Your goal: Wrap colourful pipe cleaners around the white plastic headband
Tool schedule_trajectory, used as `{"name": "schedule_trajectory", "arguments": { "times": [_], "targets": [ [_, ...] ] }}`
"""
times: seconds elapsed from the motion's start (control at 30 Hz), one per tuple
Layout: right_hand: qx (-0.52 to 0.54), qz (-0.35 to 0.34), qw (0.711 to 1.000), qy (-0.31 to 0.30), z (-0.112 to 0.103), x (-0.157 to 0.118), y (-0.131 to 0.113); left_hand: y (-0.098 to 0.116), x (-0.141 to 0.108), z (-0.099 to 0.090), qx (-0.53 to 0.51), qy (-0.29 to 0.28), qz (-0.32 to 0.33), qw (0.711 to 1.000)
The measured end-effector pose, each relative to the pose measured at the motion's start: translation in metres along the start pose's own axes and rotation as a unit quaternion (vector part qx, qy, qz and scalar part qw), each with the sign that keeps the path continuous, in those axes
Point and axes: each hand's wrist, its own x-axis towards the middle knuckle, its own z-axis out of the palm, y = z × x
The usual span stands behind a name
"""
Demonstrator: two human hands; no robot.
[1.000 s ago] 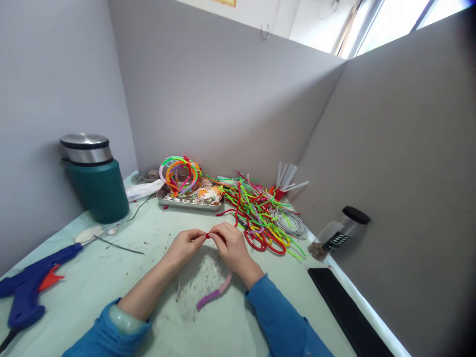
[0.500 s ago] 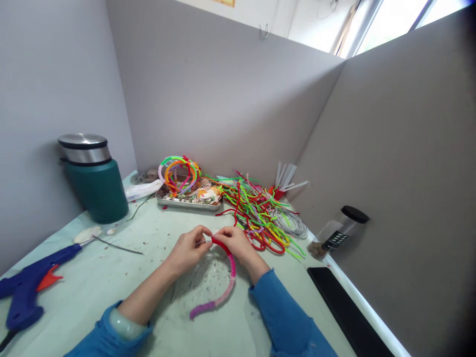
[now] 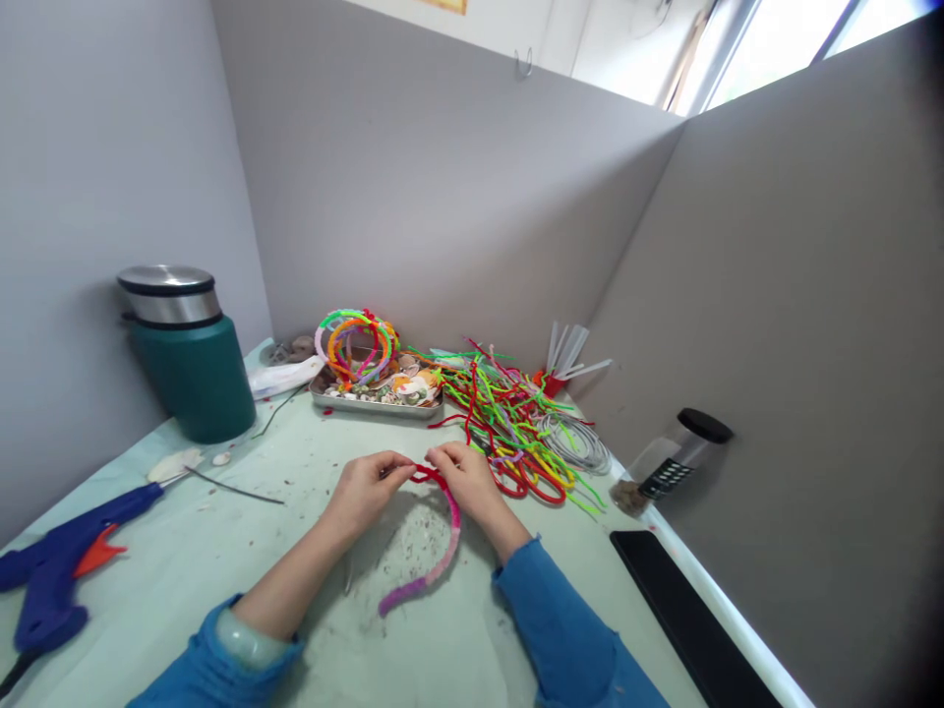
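Over the middle of the table, my left hand (image 3: 371, 489) pinches the end of a red pipe cleaner (image 3: 423, 474). Close by on the right, my right hand (image 3: 466, 482) has its fingers closed on the red top of a curved, fuzzy wrapped band (image 3: 454, 526). From there the band bends down through pink and pale pink to a purple end hanging towards me. Red strands span the small gap between both hands. My fingertips partly hide where the red strand meets the band.
Behind my hands, a metal tray (image 3: 376, 406) holds shells and finished colourful rings (image 3: 358, 346). A tangled pile of pipe cleaners (image 3: 508, 413) lies beside it. A blue glue gun (image 3: 55, 570) and green flask (image 3: 193, 374) are left; a clear jar (image 3: 668, 462) and black slab (image 3: 685, 610) are right.
My left hand has shifted slightly left, drawing out a red strand between the hands. The band's purple end has risen a little.
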Motion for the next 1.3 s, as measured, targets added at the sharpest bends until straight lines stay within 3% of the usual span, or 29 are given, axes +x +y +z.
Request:
{"name": "schedule_trajectory", "arguments": {
  "times": [0.17,0.43,0.6,0.87,1.03,1.3],
  "targets": [
    [-0.076,-0.137,0.985,0.073,-0.004,-0.005,-0.014,-0.010,0.006,0.000,-0.052,0.027,-0.044,0.997],
    [-0.194,-0.228,0.954,0.008,-0.002,-0.013,-0.025,-0.009,0.007,0.000,-0.164,0.027,-0.112,0.980],
    [-0.246,-0.247,0.937,-0.017,-0.001,-0.014,-0.024,-0.001,0.002,-0.001,-0.216,-0.002,-0.190,0.958],
    [-0.216,-0.248,0.944,0.010,0.000,-0.013,-0.020,0.001,0.002,-0.002,-0.311,-0.048,-0.201,0.928],
    [-0.208,-0.230,0.950,0.026,0.000,-0.013,-0.019,-0.003,0.001,0.000,-0.291,-0.062,-0.204,0.933],
    [-0.171,-0.229,0.958,-0.014,0.001,-0.014,-0.023,-0.006,0.001,0.005,-0.193,-0.069,-0.186,0.961]
  ]
}}
